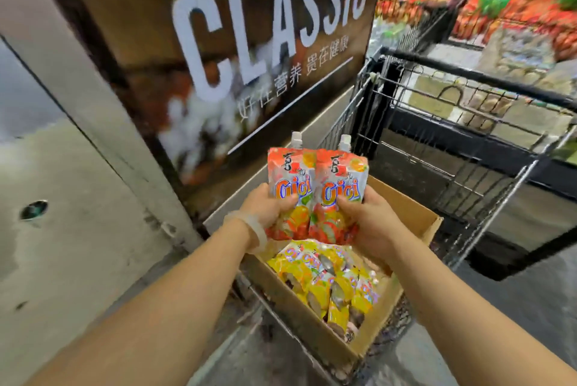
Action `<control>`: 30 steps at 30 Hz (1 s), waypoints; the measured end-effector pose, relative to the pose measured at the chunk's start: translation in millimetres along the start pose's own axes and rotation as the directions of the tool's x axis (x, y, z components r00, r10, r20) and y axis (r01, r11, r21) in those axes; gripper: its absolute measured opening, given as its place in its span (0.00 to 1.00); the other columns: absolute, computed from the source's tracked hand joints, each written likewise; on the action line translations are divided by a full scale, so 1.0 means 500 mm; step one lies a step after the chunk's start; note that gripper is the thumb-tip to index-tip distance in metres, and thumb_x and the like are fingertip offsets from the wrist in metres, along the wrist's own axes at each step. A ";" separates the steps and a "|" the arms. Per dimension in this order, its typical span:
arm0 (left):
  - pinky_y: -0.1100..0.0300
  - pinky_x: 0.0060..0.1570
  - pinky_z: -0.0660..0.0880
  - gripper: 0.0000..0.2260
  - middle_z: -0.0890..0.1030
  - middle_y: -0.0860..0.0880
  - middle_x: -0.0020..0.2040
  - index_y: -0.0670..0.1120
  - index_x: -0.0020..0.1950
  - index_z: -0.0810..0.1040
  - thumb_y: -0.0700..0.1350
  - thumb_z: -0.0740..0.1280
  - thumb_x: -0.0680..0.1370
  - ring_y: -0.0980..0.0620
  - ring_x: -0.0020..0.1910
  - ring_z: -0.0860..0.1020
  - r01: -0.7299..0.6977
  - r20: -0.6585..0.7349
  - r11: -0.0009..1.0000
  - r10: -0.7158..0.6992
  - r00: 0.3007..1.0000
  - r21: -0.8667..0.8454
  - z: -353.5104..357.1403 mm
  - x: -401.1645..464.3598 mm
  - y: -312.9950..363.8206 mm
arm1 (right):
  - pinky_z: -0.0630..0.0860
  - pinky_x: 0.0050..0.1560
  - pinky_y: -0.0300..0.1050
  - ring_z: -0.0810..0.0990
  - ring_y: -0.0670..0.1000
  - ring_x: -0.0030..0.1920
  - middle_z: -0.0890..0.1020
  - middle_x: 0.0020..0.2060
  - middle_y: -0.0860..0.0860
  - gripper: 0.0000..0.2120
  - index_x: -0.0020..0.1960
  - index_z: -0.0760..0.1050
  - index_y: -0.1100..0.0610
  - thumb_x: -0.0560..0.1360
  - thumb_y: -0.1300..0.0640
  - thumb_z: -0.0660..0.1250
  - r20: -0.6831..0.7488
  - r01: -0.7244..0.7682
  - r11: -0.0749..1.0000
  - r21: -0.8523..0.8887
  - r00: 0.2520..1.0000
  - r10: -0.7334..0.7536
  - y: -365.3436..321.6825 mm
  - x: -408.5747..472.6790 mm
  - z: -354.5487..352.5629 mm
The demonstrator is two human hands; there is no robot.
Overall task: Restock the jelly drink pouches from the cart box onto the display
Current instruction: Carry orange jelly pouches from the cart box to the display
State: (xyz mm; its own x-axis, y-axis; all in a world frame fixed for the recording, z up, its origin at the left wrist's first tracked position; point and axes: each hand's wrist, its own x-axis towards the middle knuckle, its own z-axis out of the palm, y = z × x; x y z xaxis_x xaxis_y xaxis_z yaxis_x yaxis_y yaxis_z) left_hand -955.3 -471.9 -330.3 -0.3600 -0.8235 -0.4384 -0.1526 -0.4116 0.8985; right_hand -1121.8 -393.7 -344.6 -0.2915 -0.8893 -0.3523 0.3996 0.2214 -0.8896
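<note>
Left hand: fingers curled round the lower half of the left red pouch, held upright above the box, spout up.
Right hand: fingers wrapped round the lower half of the right red pouch, upright, touching the left one side by side.
Box: open cardboard, resting on the cart's near end, just below both hands.
Yellow pouches: lying piled inside the box, beneath the two held pouches.
Cart: black wire basket, stretching away beyond the box.
Sign: large "CLASSIC" panel, left of the cart.
Display shelves: blurred orange and green packs, beyond the cart.
Bracelet: pale band on the left wrist.
</note>
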 end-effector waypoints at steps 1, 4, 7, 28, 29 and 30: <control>0.40 0.50 0.78 0.13 0.82 0.38 0.51 0.42 0.53 0.76 0.39 0.73 0.71 0.40 0.48 0.81 -0.026 -0.022 0.999 0.026 0.999 -0.024 -0.020 -0.032 0.007 | 0.73 0.59 0.68 0.79 0.65 0.57 0.80 0.57 0.63 0.13 0.59 0.74 0.59 0.75 0.68 0.63 0.041 0.003 1.000 -0.017 0.999 -0.002 -0.006 -0.016 0.027; 0.49 0.43 0.79 0.06 0.80 0.45 0.43 0.41 0.49 0.73 0.34 0.67 0.75 0.46 0.40 0.79 -0.073 -0.146 0.994 0.061 0.987 -0.084 -0.087 -0.108 0.010 | 0.79 0.51 0.60 0.81 0.59 0.48 0.82 0.50 0.58 0.11 0.55 0.74 0.58 0.76 0.69 0.62 0.154 0.038 0.997 -0.063 0.988 -0.028 -0.010 -0.057 0.108; 0.39 0.52 0.77 0.13 0.81 0.39 0.52 0.37 0.57 0.73 0.35 0.69 0.74 0.40 0.49 0.81 -0.089 -0.230 0.989 0.061 0.971 -0.116 -0.164 -0.185 -0.001 | 0.81 0.44 0.54 0.83 0.54 0.43 0.82 0.47 0.56 0.14 0.60 0.73 0.60 0.76 0.69 0.62 0.245 0.054 0.993 -0.105 0.969 -0.027 0.005 -0.094 0.186; 0.49 0.41 0.80 0.14 0.81 0.41 0.53 0.42 0.62 0.73 0.34 0.65 0.77 0.42 0.46 0.80 -0.419 -0.785 0.862 0.041 0.618 -0.284 -0.659 -1.174 -0.282 | 0.78 0.47 0.50 0.80 0.53 0.45 0.81 0.48 0.54 0.13 0.60 0.72 0.58 0.77 0.68 0.62 0.808 0.078 0.939 -0.334 0.536 0.243 0.321 -0.814 0.863; 0.47 0.42 0.80 0.15 0.81 0.42 0.51 0.42 0.62 0.73 0.34 0.65 0.76 0.43 0.46 0.80 -0.441 -0.813 0.851 0.028 0.581 -0.286 -0.673 -1.226 -0.303 | 0.78 0.47 0.50 0.81 0.53 0.45 0.82 0.47 0.54 0.14 0.61 0.73 0.58 0.77 0.67 0.62 0.827 0.082 0.938 -0.338 0.501 0.254 0.343 -0.859 0.890; 0.46 0.43 0.80 0.15 0.82 0.43 0.49 0.42 0.62 0.73 0.34 0.65 0.76 0.44 0.45 0.81 -0.460 -0.839 0.842 0.017 0.545 -0.282 -0.682 -1.277 -0.324 | 0.79 0.46 0.50 0.81 0.53 0.45 0.82 0.47 0.53 0.13 0.59 0.73 0.57 0.77 0.67 0.63 0.843 0.088 0.934 -0.347 0.464 0.270 0.366 -0.903 0.914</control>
State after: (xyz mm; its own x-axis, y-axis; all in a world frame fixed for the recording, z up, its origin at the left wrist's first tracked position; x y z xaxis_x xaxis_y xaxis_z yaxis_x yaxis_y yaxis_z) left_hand -386.7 -12.5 -203.6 0.5732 -0.7826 -0.2428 0.2973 -0.0775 0.9516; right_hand -519.7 -134.5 -215.6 0.7056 -0.6906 -0.1585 0.0456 0.2674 -0.9625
